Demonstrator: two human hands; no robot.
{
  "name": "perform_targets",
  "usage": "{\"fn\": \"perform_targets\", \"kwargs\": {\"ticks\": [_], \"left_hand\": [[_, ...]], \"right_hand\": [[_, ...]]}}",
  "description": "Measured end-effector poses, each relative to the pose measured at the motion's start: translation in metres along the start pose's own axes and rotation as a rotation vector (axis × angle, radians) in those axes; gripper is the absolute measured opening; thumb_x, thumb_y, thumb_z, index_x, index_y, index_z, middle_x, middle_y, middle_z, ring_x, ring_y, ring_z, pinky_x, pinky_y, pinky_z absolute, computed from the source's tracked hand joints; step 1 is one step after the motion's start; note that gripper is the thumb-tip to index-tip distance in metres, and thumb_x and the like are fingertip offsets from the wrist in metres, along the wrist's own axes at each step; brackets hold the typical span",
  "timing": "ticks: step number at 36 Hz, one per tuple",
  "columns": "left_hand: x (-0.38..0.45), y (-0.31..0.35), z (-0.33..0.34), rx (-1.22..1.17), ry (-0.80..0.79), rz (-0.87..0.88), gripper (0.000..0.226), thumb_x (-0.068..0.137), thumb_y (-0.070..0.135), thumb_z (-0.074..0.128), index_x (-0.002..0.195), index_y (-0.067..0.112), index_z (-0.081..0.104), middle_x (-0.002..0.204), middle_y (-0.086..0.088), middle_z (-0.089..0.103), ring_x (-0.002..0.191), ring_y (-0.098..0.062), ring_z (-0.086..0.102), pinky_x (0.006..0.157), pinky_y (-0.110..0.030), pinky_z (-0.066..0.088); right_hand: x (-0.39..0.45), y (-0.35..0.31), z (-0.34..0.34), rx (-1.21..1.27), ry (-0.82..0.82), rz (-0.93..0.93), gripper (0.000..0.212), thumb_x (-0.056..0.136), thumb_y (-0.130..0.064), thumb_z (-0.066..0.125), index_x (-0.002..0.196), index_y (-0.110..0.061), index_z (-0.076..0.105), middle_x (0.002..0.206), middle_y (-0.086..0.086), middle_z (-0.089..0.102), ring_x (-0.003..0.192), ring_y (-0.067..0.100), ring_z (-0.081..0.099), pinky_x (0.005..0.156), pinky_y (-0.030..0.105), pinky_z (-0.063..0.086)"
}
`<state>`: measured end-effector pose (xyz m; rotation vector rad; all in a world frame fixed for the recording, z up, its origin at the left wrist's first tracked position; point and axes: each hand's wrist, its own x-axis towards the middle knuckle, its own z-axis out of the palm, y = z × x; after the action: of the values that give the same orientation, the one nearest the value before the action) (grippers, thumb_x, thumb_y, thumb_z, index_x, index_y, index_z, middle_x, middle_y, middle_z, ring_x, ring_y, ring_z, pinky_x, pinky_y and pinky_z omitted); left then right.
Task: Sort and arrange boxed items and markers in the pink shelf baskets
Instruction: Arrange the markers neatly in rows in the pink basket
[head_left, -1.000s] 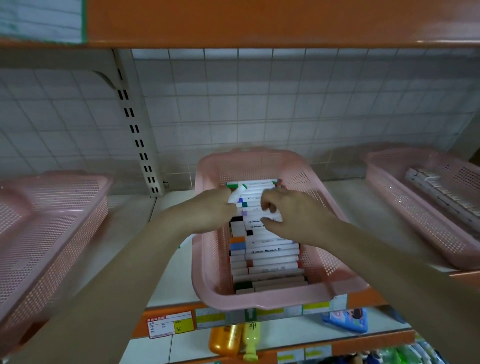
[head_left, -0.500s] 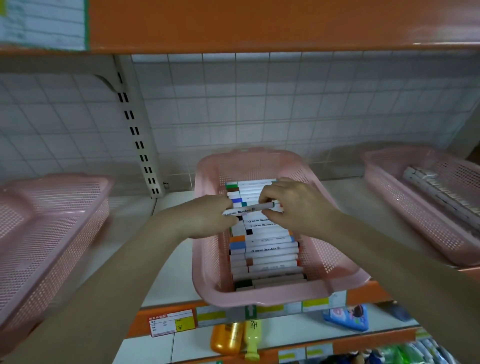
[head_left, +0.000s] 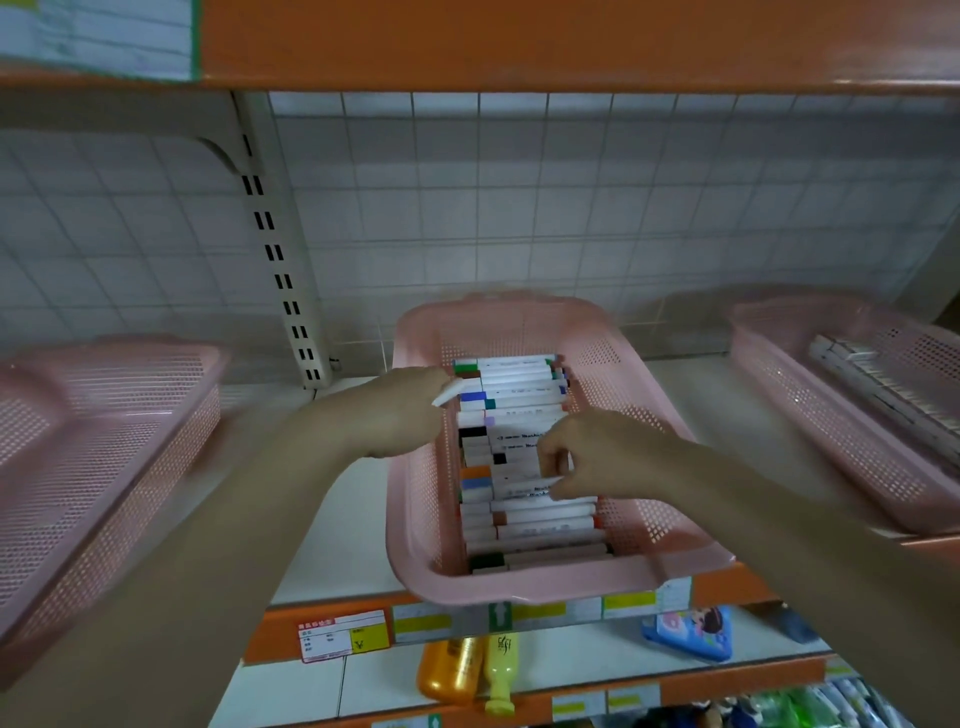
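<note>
Markers (head_left: 524, 467) fill the middle basket (head_left: 691, 556); left hand (head_left: 400, 410) pinches a white one (head_left: 451, 393) clear, right hand (head_left: 602, 457) pinches another, straightening the row.

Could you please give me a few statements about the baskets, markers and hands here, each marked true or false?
1. The markers lie stacked in the middle pink basket. True.
2. The left hand holds nothing. False: it holds a white marker.
3. The right hand pinches a marker in the stack. True.
4. The left basket is full of markers. False: none show inside it.
5. The right basket holds boxed items. True.
</note>
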<state>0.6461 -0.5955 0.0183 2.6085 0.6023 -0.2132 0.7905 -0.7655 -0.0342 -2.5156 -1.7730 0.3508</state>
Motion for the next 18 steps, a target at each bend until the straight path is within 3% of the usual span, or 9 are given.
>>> {"fn": "perform_targets", "kwargs": {"ticks": [2, 5, 7, 9, 11, 12, 15, 18], "left_hand": [[-0.001, 0.001, 0.0, -0.089, 0.014, 0.026, 0.015, 0.099, 0.012, 0.038, 0.11, 0.012, 0.048, 0.079, -0.001, 0.049, 0.059, -0.013, 0.045, 0.048, -0.021, 0.039], [-0.002, 0.001, 0.001, -0.114, 0.036, 0.059, 0.023, 0.101, 0.027, 0.039, 0.122, 0.034, 0.045, 0.078, 0.004, 0.053, 0.058, -0.009, 0.046, 0.046, -0.017, 0.038], [-0.001, 0.001, 0.002, -0.07, 0.048, 0.071, 0.024, 0.101, 0.031, 0.039, 0.124, 0.031, 0.046, 0.081, 0.006, 0.054, 0.06, -0.008, 0.045, 0.05, -0.02, 0.035], [-0.001, 0.001, 0.005, -0.049, 0.052, 0.038, 0.012, 0.1, 0.03, 0.039, 0.104, 0.022, 0.047, 0.075, 0.003, 0.048, 0.057, -0.009, 0.04, 0.049, -0.022, 0.03], [-0.001, 0.0, 0.008, -0.013, 0.05, 0.015, 0.019, 0.1, 0.028, 0.039, 0.082, 0.021, 0.038, 0.071, 0.002, 0.042, 0.055, -0.009, 0.035, 0.047, -0.023, 0.027], [-0.001, 0.0, 0.008, -0.001, 0.041, 0.018, 0.02, 0.1, 0.027, 0.039, 0.081, 0.02, 0.038, 0.071, 0.002, 0.041, 0.054, -0.009, 0.035, 0.046, -0.022, 0.028], [-0.002, 0.0, 0.009, 0.026, 0.016, 0.053, 0.019, 0.099, 0.026, 0.041, 0.103, 0.013, 0.054, 0.075, 0.004, 0.048, 0.056, -0.008, 0.042, 0.045, -0.017, 0.034], [-0.002, 0.003, 0.01, 0.036, -0.02, 0.097, 0.022, 0.097, 0.028, 0.047, 0.112, 0.017, 0.06, 0.084, 0.004, 0.055, 0.07, -0.011, 0.05, 0.06, -0.024, 0.038]], "right_hand": [[0.0, -0.001, 0.002, -0.046, -0.001, 0.001, 0.019, 0.083, -0.029, 0.069, 0.101, -0.023, 0.067, 0.1, -0.008, 0.066, 0.089, 0.01, 0.057, 0.073, 0.025, 0.046], [0.001, -0.002, 0.004, -0.065, 0.027, -0.01, 0.019, 0.083, -0.031, 0.068, 0.1, -0.025, 0.064, 0.097, -0.01, 0.062, 0.089, 0.01, 0.055, 0.071, 0.026, 0.044], [0.002, -0.004, 0.005, -0.077, 0.046, -0.015, 0.014, 0.084, -0.03, 0.067, 0.096, -0.026, 0.061, 0.094, -0.011, 0.06, 0.087, 0.01, 0.053, 0.068, 0.025, 0.041], [0.003, -0.004, 0.006, -0.091, 0.065, -0.016, 0.009, 0.084, -0.029, 0.065, 0.089, -0.026, 0.059, 0.092, -0.01, 0.06, 0.084, 0.009, 0.052, 0.063, 0.024, 0.038], [0.002, -0.004, 0.008, -0.093, 0.067, -0.008, 0.01, 0.083, -0.027, 0.065, 0.083, -0.027, 0.055, 0.088, -0.011, 0.06, 0.08, 0.009, 0.051, 0.057, 0.021, 0.034], [0.002, -0.004, 0.009, -0.092, 0.064, -0.005, 0.011, 0.083, -0.027, 0.065, 0.081, -0.028, 0.054, 0.087, -0.01, 0.06, 0.079, 0.008, 0.051, 0.055, 0.02, 0.032], [0.003, -0.008, 0.004, -0.071, 0.114, -0.004, 0.009, 0.086, -0.031, 0.064, 0.086, -0.026, 0.057, 0.092, -0.009, 0.061, 0.082, 0.009, 0.052, 0.061, 0.022, 0.038], [0.003, -0.015, -0.005, -0.023, 0.327, -0.045, 0.018, 0.088, -0.035, 0.063, 0.099, -0.021, 0.059, 0.094, -0.012, 0.053, 0.083, 0.008, 0.05, 0.071, 0.026, 0.045]]}}
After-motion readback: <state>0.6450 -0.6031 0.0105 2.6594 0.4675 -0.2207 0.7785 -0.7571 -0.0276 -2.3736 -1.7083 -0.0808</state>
